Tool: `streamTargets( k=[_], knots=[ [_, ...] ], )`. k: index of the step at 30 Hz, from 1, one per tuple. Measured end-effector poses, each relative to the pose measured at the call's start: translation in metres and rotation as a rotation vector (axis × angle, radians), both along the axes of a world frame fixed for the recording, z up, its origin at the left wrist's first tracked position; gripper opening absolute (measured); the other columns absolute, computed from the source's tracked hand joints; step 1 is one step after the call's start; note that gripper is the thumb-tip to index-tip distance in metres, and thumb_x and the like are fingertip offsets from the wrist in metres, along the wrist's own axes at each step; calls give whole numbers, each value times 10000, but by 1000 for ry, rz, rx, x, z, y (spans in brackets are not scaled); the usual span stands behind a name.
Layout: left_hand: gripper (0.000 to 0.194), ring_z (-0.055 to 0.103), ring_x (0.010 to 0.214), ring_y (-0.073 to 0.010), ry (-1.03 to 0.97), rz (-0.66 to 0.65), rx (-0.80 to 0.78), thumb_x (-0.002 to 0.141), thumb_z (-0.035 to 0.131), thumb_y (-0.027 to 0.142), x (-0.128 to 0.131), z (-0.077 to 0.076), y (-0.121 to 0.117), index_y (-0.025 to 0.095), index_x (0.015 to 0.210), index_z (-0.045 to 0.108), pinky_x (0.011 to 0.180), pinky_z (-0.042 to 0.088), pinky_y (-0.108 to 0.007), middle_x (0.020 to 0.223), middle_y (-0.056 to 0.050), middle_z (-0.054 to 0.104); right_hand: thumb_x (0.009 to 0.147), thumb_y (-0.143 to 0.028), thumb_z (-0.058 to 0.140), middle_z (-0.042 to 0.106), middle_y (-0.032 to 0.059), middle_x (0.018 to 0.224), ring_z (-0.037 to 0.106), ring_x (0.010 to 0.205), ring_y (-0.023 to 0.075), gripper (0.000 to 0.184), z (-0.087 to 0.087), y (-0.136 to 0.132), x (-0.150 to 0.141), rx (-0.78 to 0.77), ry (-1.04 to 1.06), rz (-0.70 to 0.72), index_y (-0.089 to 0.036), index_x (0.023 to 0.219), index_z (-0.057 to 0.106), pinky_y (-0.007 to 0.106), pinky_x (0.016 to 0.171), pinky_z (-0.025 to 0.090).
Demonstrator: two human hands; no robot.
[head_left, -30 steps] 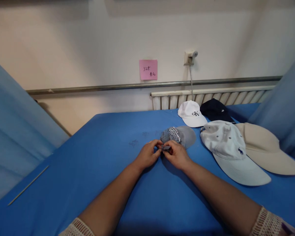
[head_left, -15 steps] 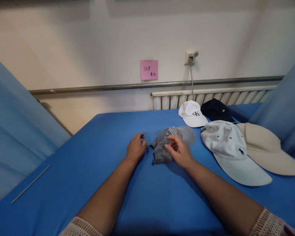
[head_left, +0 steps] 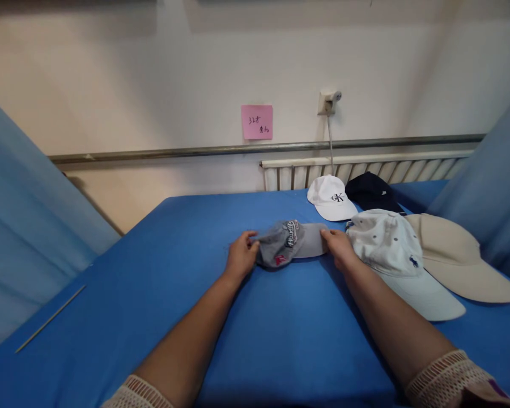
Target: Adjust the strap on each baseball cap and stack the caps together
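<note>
A grey baseball cap (head_left: pixel 276 241) with dark and white lettering and a red patch lies on the blue-covered table, its brim pointing right. My left hand (head_left: pixel 241 255) pinches the back edge of its crown. At the other end, my right hand (head_left: pixel 339 246) grips the tip of the brim between thumb and fingers. Just right of that hand sits a pale grey-white cap (head_left: pixel 386 241) with a small dark emblem, partly covered by my right forearm.
A beige wide-brimmed cap (head_left: pixel 454 255) lies far right. Behind are a white cap (head_left: pixel 329 195) and a black cap (head_left: pixel 372 190). A thin stick (head_left: pixel 51 318) rests at left on the blue sheet (head_left: pixel 153 340). Blue curtains (head_left: pixel 21 226) hang at both sides; a radiator (head_left: pixel 297 173) is behind.
The grey cap has turned, so its lettering and red patch now show and its crown is rounder. My right hand has moved right from the crown to the brim and closed on it.
</note>
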State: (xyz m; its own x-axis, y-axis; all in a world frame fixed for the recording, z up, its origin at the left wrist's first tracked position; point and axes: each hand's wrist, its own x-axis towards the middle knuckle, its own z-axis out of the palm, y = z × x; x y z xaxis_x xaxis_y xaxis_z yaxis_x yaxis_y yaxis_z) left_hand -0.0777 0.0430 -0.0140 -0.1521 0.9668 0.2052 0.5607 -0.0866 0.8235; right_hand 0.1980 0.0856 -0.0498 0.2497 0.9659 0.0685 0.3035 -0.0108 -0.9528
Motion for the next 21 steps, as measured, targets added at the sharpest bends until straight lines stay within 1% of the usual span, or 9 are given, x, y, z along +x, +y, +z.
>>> streamTargets(
  k=[2,4,7,10,12,14,16,18,21],
  knots=[
    [342,649,784,-176,-154,187,49,800,574,224,-20,4,12,144,1132,597,715,499,-287,891,-86,680,840,-362,489,718,109,770,692,736,249,260,2,-7,-9,-63,113,89,-155,880,642,351,588,553],
    [392,654,926,-199,-279,355,86,783,603,201,-39,8,20,161,1168,549,791,509,-314,1064,-128,661,841,-312,516,730,98,835,704,781,234,193,7,-15,-19,-101,278,160,-177,898,642,343,610,574],
    [475,624,1053,-232,-309,471,130,774,642,238,-48,10,19,195,1222,494,843,510,-343,1207,-145,603,829,-246,579,733,50,954,691,946,202,123,15,-26,-33,-113,801,244,-226,938,633,333,766,591],
    [449,629,1043,-224,-364,428,115,807,622,321,-20,9,3,203,1220,490,820,520,-336,1209,-136,604,808,-200,639,728,3,1003,655,1056,168,192,23,-36,-44,-84,1188,294,-265,988,623,314,883,566],
    [399,643,1008,-203,-501,261,-11,820,610,381,11,8,-13,190,1161,527,791,524,-313,1182,-130,627,778,-170,679,726,-15,1014,643,1080,155,282,25,-43,-52,-76,1229,344,-281,1030,618,302,915,551],
    [407,659,976,-197,-660,13,-172,814,619,433,39,7,-27,180,1127,556,771,528,-301,1142,-123,657,738,-146,718,724,-18,1021,645,1073,157,353,25,-50,-61,-114,1218,429,-275,1052,622,297,928,541],
    [395,664,966,-189,-795,-103,-177,797,654,396,53,9,-35,174,1113,571,804,529,-303,1138,-114,668,702,-135,755,724,-8,1020,662,1028,161,374,23,-59,-70,-186,1197,533,-243,1041,639,297,926,536],
    [373,661,981,-185,-879,-93,-93,778,673,299,50,15,-33,181,1117,571,849,529,-309,1150,-99,672,683,-144,783,728,16,997,683,952,159,344,21,-67,-77,-276,1148,638,-199,998,659,291,891,543],
    [398,640,1057,-178,-909,6,89,766,638,162,18,30,-16,213,1154,564,916,521,-309,1193,-68,664,699,-196,793,732,54,950,697,851,150,265,20,-74,-79,-395,1033,726,-155,928,667,271,791,554]
  ],
)
